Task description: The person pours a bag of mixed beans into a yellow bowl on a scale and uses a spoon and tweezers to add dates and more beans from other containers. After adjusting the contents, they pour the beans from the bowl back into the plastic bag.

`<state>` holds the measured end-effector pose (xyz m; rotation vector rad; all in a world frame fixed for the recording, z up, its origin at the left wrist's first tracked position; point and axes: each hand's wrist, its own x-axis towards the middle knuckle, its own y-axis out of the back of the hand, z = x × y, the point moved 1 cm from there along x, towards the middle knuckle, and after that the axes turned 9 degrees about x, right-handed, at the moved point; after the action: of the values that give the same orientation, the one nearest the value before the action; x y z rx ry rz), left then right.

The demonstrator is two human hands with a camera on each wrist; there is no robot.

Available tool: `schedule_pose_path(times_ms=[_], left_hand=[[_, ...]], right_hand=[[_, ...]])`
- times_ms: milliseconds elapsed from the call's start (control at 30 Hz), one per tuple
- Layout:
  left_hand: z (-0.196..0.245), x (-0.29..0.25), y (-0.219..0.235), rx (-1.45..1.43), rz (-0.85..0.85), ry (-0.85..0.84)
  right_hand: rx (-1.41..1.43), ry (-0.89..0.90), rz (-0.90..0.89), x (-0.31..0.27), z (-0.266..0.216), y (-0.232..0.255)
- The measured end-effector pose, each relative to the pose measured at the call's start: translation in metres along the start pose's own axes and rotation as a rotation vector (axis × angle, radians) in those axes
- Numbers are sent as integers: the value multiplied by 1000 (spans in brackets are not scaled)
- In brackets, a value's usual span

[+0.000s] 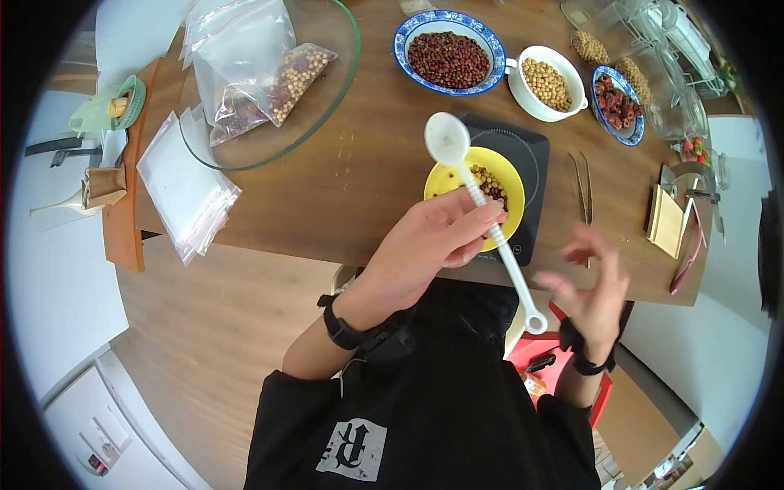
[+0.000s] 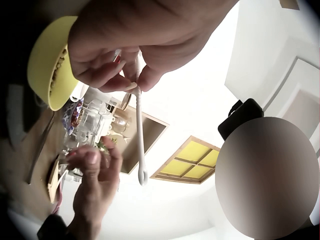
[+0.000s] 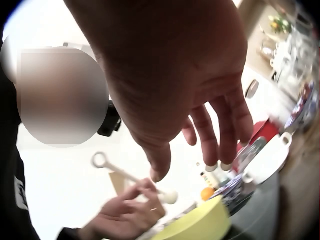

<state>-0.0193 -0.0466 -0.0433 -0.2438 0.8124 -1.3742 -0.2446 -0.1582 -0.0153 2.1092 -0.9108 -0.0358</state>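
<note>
My left hand (image 1: 429, 245) pinches the middle of a long white spoon (image 1: 447, 139) between thumb and fingers. The spoon's round bowl points away from me over the yellow bowl (image 1: 500, 162), and its ringed end points toward my right hand (image 1: 594, 290). That right hand hangs apart from the spoon, fingers spread and slightly bent, holding nothing. In the left wrist view the spoon handle (image 2: 140, 130) runs down from the pinching fingertips. The yellow bowl, holding mixed beans (image 1: 490, 184), sits on a black flat appliance (image 1: 531, 155); my left hand partly hides it.
Behind stand a blue-rimmed bowl (image 1: 400, 53) of red beans, a white handled pot (image 1: 527, 102) of pale beans and a small bowl (image 1: 600, 122) of dried red fruit. Tweezers (image 1: 584, 188) lie right. Left are a glass dish (image 1: 353, 65) with bagged beans and flat plastic bags (image 1: 175, 175).
</note>
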Motion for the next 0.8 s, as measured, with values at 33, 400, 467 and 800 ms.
schedule_pose_path(times_ms=[33,400,467,800], left_hand=[[0,4,-3,8,-18,14],[18,2,-8,908,82,-324],[24,0,5,1483,408,-645],[47,11,60,1763,94,-744]], right_hand=[[117,91,-3,1,-6,-13],[439,9,342,2,-25,-50],[430,-86,425,1,-26,-33],[70,7,118,-10,-43,-7]])
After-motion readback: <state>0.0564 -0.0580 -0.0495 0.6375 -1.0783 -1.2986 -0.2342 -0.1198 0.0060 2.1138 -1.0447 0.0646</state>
